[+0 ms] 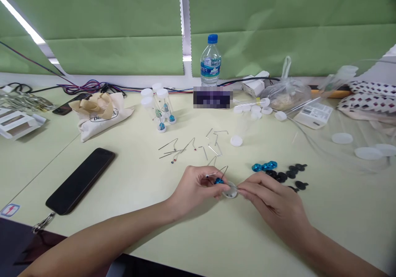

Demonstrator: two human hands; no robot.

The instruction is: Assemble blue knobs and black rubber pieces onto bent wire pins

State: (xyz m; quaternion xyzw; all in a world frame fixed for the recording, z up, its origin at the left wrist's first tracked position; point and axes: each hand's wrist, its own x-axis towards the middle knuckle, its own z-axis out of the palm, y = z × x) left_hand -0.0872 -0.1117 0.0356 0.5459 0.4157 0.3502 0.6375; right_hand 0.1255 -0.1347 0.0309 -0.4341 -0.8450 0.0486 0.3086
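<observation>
Apparently, a blue bead is pinched by the left hand, with a bent wire seen just beyond that grip; a thin piece, not clearly made out, is pinched by the right hand beside a white disc, between the two grips. The bead could be dropped if the left pinch is loosened, and the wire could be skewed if knocked by the right hand.

The hands partly hide a blue piece and white disc; pixelation masks the dark object.
</observation>
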